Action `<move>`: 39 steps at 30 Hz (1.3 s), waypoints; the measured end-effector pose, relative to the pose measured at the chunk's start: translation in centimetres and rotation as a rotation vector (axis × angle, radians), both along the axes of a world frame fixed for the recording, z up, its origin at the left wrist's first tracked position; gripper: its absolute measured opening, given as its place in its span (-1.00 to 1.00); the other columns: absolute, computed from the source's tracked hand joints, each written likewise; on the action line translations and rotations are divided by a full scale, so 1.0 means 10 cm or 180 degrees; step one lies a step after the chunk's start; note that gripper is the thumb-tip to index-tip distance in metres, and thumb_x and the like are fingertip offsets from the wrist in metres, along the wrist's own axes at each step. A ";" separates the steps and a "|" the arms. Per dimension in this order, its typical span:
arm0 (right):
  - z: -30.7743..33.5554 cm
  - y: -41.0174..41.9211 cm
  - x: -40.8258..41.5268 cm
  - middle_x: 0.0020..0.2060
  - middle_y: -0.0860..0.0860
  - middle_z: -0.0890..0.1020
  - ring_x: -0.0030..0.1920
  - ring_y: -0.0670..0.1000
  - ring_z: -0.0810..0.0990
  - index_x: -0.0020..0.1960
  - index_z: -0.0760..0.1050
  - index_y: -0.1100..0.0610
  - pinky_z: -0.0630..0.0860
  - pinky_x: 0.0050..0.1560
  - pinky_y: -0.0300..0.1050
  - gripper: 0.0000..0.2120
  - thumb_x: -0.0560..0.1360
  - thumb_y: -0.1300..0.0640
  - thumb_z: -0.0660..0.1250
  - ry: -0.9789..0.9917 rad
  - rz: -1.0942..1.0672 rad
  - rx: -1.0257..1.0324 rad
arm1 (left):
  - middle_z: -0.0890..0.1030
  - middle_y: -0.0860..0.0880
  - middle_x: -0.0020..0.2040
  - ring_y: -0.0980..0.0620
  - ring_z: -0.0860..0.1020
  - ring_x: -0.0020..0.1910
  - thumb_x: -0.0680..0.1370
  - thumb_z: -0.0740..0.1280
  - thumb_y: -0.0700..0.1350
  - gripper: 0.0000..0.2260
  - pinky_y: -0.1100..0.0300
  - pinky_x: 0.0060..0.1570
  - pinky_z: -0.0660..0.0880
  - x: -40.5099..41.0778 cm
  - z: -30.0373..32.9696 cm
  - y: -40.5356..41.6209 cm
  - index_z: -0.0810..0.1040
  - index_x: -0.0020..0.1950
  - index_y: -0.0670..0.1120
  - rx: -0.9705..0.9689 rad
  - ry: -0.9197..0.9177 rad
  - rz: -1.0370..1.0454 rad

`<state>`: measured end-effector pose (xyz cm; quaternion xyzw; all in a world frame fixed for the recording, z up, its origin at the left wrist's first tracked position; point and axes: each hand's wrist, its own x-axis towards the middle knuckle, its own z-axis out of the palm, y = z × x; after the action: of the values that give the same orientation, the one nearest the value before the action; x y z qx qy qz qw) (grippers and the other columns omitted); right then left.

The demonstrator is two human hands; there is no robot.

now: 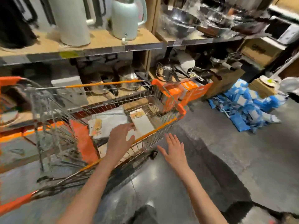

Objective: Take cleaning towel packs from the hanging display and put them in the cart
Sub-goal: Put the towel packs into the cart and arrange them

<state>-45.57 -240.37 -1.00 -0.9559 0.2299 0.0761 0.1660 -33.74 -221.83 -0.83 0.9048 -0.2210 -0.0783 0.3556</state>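
A wire shopping cart with orange trim stands in front of me, tilted in the blurred view. Inside it lie white towel packs with orange labels: one near the right side, others to its left. My left hand reaches over the cart's near rim and holds the lower end of the right-hand pack, fingers curled on it. My right hand hovers outside the cart over the floor, fingers spread, holding nothing. The hanging display is out of view.
Wooden shelves behind the cart carry pale jugs, steel bowls and kettles. Orange boxes sit beyond the cart's far end. A heap of blue packages lies on the grey floor to the right, beside cardboard boxes.
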 end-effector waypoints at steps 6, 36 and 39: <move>0.04 -0.62 0.74 0.52 0.02 0.11 0.52 0.02 0.00 0.53 0.04 0.10 -0.02 0.46 0.08 -0.39 0.59 -0.14 0.11 -0.0059 0.0784 -0.0054 | 0.42 -0.01 0.38 -0.05 0.32 0.38 0.55 0.30 -0.05 -0.57 0.01 0.36 0.24 0.31 -0.05 -0.37 0.36 0.42 0.00 0.0006 0.0075 0.0603; -2.64 -1.30 3.63 0.42 0.09 0.33 0.40 0.10 0.31 0.48 0.18 0.15 0.26 0.38 0.00 -0.38 0.52 0.02 0.33 0.0563 0.0607 0.1017 | 0.47 -0.07 0.32 -0.10 0.38 0.33 0.38 0.11 0.19 -0.38 -0.01 0.35 0.29 2.24 -1.92 -0.88 0.42 0.37 -0.07 -0.0054 0.0856 0.1586; -2.95 -1.30 3.75 0.42 0.08 0.33 0.34 0.10 0.38 0.48 0.17 0.13 0.34 0.36 0.02 -0.37 0.50 0.07 0.35 0.0689 0.0583 0.1139 | 0.46 -0.03 0.31 -0.06 0.37 0.32 0.33 0.06 0.26 -0.32 0.02 0.32 0.32 2.23 -2.13 -0.90 0.41 0.37 0.00 -0.0150 0.0955 0.1725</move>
<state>-8.03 -253.33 -30.48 -0.9144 0.1414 0.2326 0.2997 -11.42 -230.84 -22.16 0.9006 0.0815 -0.1082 0.4131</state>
